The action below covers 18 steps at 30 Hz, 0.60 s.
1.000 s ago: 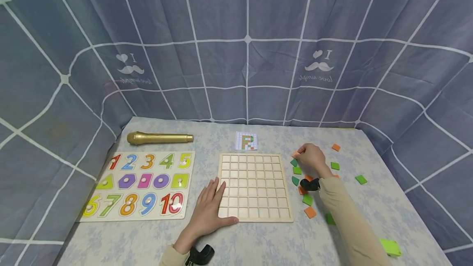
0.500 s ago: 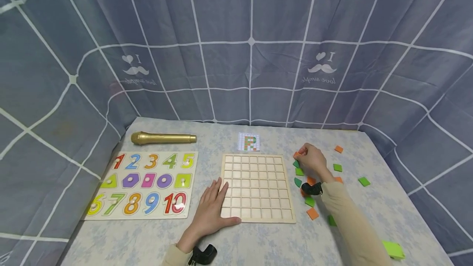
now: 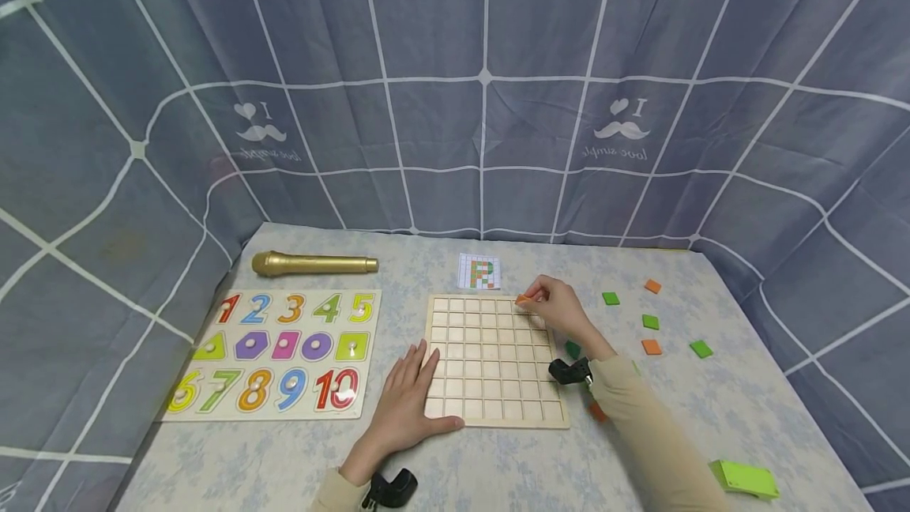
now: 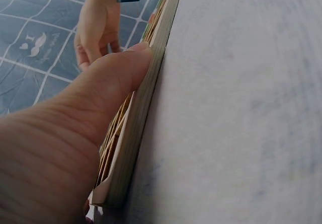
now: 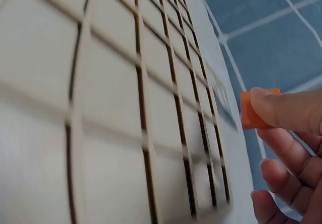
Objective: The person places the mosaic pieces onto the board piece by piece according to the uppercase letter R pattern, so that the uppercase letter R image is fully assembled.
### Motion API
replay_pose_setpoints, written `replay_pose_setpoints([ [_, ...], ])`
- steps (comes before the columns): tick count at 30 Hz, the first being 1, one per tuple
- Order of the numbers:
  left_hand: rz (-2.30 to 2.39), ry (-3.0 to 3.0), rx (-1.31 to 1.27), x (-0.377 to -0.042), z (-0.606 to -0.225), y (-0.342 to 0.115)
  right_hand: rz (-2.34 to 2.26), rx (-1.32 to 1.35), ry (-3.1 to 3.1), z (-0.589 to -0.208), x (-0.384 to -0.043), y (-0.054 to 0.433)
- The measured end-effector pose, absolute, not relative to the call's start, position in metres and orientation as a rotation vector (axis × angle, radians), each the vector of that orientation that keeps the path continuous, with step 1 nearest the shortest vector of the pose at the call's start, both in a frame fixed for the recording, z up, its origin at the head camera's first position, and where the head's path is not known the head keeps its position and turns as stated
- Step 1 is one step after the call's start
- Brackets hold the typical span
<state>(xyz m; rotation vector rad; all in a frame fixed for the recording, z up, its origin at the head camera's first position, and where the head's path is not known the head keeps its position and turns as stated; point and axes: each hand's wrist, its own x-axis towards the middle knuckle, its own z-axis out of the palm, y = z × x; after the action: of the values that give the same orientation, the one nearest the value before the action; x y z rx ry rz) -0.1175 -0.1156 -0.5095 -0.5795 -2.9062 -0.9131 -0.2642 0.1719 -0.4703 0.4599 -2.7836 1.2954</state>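
A wooden grid board [image 3: 490, 370] lies on the table, its squares bare. My left hand [image 3: 402, 409] rests along its left side with fingers extended, and the thumb [image 4: 118, 70] lies over the near edge in the left wrist view. Over the board's far right corner, my right hand [image 3: 563, 313] pinches an orange square tile [image 5: 247, 114] between thumb and index finger; its other fingers are loosely bent. Just beyond the board is a small card [image 3: 479, 272] printed with a coloured letter pattern on a grid.
Right of the board lie loose orange tiles [image 3: 652, 347] and green tiles [image 3: 701, 348], some hidden under the right arm. A lime-green block [image 3: 745, 480] sits near front right. At left are a number puzzle board [image 3: 302, 407] and a gold microphone [image 3: 316, 265]. Grid-patterned curtains [image 3: 434, 125] surround the table.
My right hand has carried the orange tile leftward from the loose tiles to above the board's far right corner, uncovering a green tile. The left hand has stayed on the board.
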Motion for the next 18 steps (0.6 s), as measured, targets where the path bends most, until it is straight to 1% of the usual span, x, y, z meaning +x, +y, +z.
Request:
replay_pose_setpoints([
  [9,-0.909,-2.909,-0.571,-0.117,-0.509,-0.115,1.356,0.654,-2.786,-0.472,-0.260,0.134],
  [18,-0.880,-2.909,-0.580,-0.117,-0.511,-0.116,1.285,0.787,-2.807,-0.477,-0.260,0.111],
])
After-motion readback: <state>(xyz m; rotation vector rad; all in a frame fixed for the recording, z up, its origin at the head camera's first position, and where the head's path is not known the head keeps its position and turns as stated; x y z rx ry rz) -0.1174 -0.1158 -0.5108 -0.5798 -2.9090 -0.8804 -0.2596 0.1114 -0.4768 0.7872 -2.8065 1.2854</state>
